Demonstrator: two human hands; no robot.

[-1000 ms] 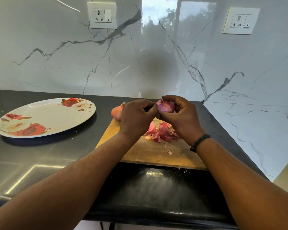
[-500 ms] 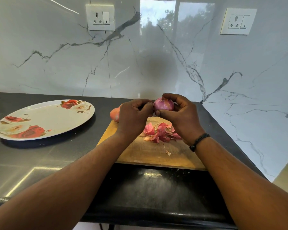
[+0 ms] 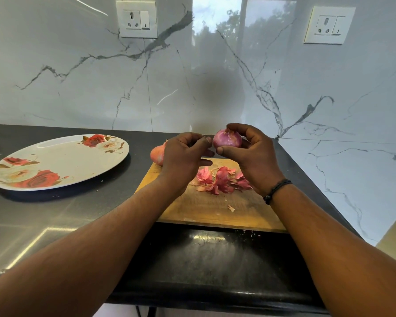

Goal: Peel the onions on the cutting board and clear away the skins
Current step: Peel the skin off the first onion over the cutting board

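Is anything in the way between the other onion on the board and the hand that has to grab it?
Nothing blocks it. The unpeeled onion sits at the board's far left corner, right behind the left hand. The right hand holds the peeled onion.

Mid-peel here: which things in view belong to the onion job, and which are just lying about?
Job:
peeled onion in right hand
left hand
unpeeled onion
skins
cutting board

Lying about:
floral plate, no skins on it
wall sockets
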